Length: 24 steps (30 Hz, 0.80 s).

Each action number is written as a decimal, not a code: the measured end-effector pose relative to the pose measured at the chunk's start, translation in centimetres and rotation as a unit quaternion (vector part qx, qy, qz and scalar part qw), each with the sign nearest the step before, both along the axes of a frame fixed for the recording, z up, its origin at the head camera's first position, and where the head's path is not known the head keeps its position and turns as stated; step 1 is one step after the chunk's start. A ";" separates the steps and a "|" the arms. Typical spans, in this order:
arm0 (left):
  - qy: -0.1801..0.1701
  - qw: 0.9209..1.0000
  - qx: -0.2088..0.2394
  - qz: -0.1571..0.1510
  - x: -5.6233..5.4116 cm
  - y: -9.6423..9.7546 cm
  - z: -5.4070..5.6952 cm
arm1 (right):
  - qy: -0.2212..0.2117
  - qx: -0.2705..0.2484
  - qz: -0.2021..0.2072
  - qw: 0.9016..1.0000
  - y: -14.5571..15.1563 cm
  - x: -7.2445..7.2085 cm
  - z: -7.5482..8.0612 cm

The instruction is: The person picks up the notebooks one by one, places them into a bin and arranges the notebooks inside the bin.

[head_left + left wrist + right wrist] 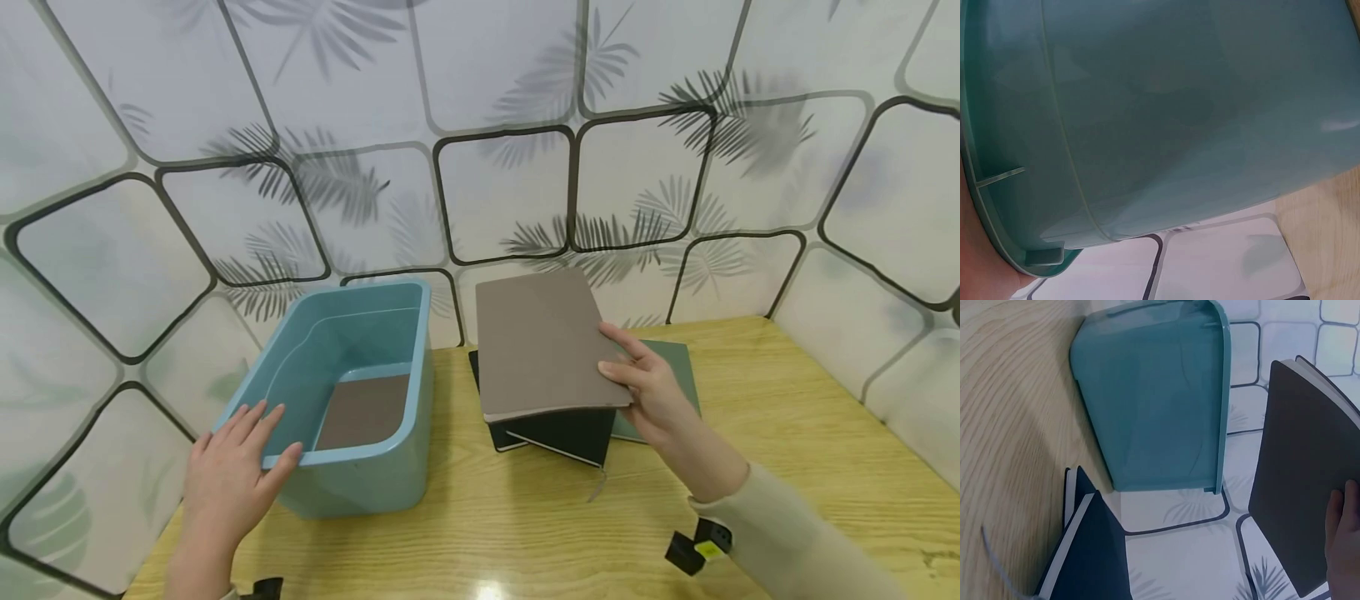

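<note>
My right hand (651,392) pinches a taupe notebook (536,346) by its right edge, thumb on the cover. In the right wrist view the notebook (1307,462) is lifted off the table, its page edges showing. Below it lie black notebooks (566,437), one askew on another, with a ribbon marker hanging out. A green notebook (675,367) sits partly behind my right hand. My left hand (232,471) rests on the near left rim of a blue plastic bin (422,400), fingers extended. Another taupe notebook (367,408) lies flat on the bin's bottom.
The light wood table (480,525) runs under everything. A patterned wall covering (502,196) with leaf prints stands close behind and at both sides. The bin's tall side wall (1154,400) stands left of the notebooks.
</note>
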<state>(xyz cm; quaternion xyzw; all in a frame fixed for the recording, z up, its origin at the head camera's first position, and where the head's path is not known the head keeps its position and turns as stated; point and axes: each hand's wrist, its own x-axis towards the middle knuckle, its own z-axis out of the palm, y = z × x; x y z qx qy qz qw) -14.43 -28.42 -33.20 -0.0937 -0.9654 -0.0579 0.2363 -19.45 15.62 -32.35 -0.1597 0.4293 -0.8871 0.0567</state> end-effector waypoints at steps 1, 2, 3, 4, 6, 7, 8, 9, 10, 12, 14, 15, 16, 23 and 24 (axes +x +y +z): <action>0.002 1.000 0.001 0.000 0.0 0.0 0.0 | -0.003 0.004 -0.001 1.000 -0.2 0.0 0.1; 0.002 1.000 0.001 0.000 0.0 0.0 0.0 | -0.005 0.009 -0.002 1.000 -0.4 -0.1 0.2; 0.002 1.000 0.002 -0.001 0.0 0.0 0.0 | -0.008 0.016 -0.003 1.000 -0.5 -0.1 0.4; 0.002 1.000 0.002 0.000 0.0 0.0 0.0 | -0.012 0.018 -0.004 1.000 -0.7 -0.1 0.5; 0.001 1.000 0.001 0.000 0.0 0.0 0.0 | -0.018 0.021 -0.004 1.000 -1.1 -0.2 0.7; 0.001 1.000 0.000 0.001 0.0 0.0 0.0 | -0.018 0.020 -0.004 1.000 -1.2 -0.3 0.8; -0.001 1.000 0.000 0.001 0.0 0.0 -0.1 | -0.017 0.018 -0.005 1.000 -1.4 -0.4 0.8; -0.001 1.000 0.000 0.001 0.0 0.0 -0.1 | -0.017 0.017 -0.005 1.000 -1.6 -0.4 0.9; -0.001 1.000 0.001 0.001 0.0 0.0 -0.1 | -0.017 0.015 -0.007 1.000 -1.8 -0.5 0.9; 0.001 1.000 0.003 -0.001 -0.1 0.0 -0.1 | -0.014 0.010 -0.008 1.000 -2.2 -0.6 1.0; 0.003 1.000 0.005 -0.001 -0.1 0.0 -0.2 | -0.015 0.006 -0.010 1.000 -2.6 -0.8 1.1; 0.003 1.000 0.006 0.000 -0.1 0.0 -0.2 | -0.019 0.004 -0.011 1.000 -2.8 -0.8 1.2; 0.004 1.000 0.007 0.000 -0.1 0.0 -0.2 | -0.020 0.002 -0.013 1.000 -3.1 -0.9 1.2; 0.003 1.000 0.007 0.002 0.0 0.0 -0.2 | -0.034 0.007 -0.028 0.999 -4.6 -1.1 1.5; 0.002 1.000 0.006 0.002 0.0 -0.1 -0.2 | -0.034 0.008 -0.028 0.999 -4.8 -1.1 1.5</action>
